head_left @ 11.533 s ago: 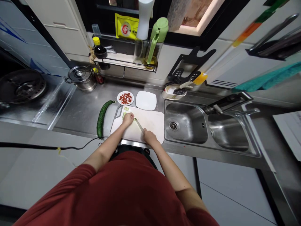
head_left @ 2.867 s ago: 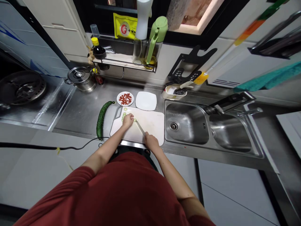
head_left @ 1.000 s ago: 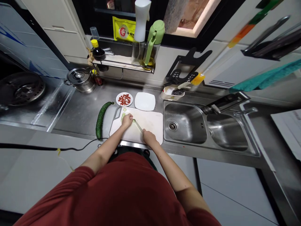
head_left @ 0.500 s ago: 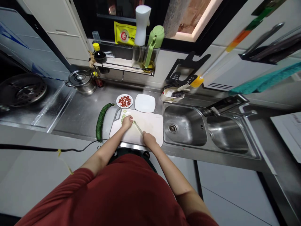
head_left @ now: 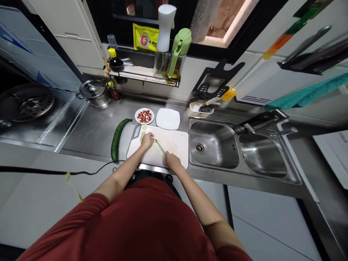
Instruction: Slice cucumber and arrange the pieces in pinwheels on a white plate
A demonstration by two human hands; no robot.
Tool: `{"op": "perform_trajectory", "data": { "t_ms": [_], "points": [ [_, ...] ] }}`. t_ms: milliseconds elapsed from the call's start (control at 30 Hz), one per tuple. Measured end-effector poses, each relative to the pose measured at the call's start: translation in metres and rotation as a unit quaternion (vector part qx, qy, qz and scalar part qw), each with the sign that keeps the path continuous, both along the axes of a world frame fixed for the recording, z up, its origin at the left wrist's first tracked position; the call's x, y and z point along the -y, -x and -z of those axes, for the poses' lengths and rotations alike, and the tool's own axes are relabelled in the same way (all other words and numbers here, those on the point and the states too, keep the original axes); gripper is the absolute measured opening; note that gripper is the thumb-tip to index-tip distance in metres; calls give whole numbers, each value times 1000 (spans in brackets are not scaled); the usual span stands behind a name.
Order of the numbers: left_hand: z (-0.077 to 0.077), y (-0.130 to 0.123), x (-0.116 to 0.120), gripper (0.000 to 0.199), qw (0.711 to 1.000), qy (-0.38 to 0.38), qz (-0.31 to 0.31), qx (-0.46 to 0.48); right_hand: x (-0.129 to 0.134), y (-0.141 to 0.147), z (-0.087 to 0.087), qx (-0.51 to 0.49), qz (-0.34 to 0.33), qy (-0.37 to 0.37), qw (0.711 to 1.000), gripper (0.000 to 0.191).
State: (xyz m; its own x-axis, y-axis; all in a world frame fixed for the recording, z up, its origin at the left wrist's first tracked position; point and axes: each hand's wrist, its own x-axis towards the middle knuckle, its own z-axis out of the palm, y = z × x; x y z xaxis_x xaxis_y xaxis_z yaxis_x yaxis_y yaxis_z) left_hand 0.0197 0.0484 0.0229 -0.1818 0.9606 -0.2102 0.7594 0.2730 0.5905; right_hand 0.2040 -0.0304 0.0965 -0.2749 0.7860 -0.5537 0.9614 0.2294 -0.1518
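The steel counter [head_left: 89, 134] carries a lidded pot [head_left: 95, 96], a small bottle [head_left: 115, 94], a cucumber [head_left: 116, 139], two white plates [head_left: 168, 119] and a cutting board [head_left: 175, 145].

The knife [head_left: 161, 148] stood slantwise over the white cutting board [head_left: 175, 146], its narrow, pale blade running away and to the left, with the tip end at a small, green-rimmed round [head_left: 155, 141] (whether the edge was in it or just beside it was too small to tell). Farther left, several pale green slices [head_left: 143, 135] lay close together in a short row, partly hidden, and a lone slice [head_left: 144, 128] lay flat beyond them near the board's far edge. The board itself, round-cornered and grey-handled at its left end, lay flat on the steel counter [head_left: 87, 134].
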Motion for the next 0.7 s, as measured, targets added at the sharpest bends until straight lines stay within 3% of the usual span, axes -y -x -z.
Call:
{"op": "perform_trajectory", "data": {
  "t_ms": [700],
  "points": [
    [-4,-1,1,21,1000,7,5,-5,0,4,-6,6,7,13,1000,29]
  ]
}}
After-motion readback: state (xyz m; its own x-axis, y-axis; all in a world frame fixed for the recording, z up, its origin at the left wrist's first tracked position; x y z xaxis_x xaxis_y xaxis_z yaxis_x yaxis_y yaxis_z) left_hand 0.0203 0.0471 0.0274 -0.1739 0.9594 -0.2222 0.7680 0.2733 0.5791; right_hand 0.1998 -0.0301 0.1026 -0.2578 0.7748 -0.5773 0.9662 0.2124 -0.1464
